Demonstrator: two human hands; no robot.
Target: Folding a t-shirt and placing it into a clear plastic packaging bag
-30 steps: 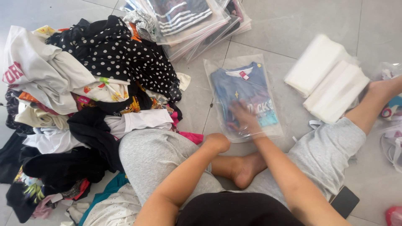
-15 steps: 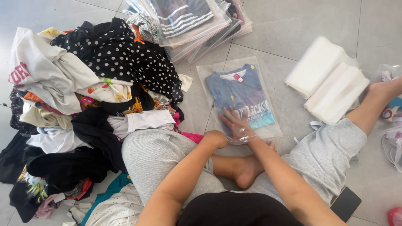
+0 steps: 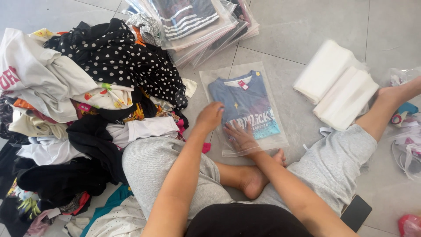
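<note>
Head view looks straight down at a person sitting on a grey tiled floor (image 3: 307, 26), legs folded around a small work patch. At nine o'clock a loose heap of clothes (image 3: 83, 109) fills the whole left side, with a black polka-dot garment (image 3: 118, 57) on top; its edge comes right up against the person's left knee, so there is no free floor on that side.

At the centre lies a clear plastic bag (image 3: 280, 112) holding a folded blue T-shirt (image 3: 243, 103), flat on the tiles and nearly square to the person. The left hand (image 3: 209, 116) rests in a loose curl on the bag's left edge at about nine o'clock of the shirt, gripping nothing that I can make out. The right hand (image 3: 239, 137) lies flat with fingers spread on the bag's lower part, at six o'clock of the shirt, pressing the plastic down rather than holding it; that would keep the bag flat and still, I judge.

At twelve o'clock a fanned stack of filled bags (image 3: 197, 22) sits near the bag's top edge, a strip of bare tile between. At two o'clock two folded bundles of white empty bags (image 3: 335, 83) lie well apart from the shirt, and the tiles between them are open room. A dark phone (image 3: 356, 213) lies at five o'clock beside the right thigh.
</note>
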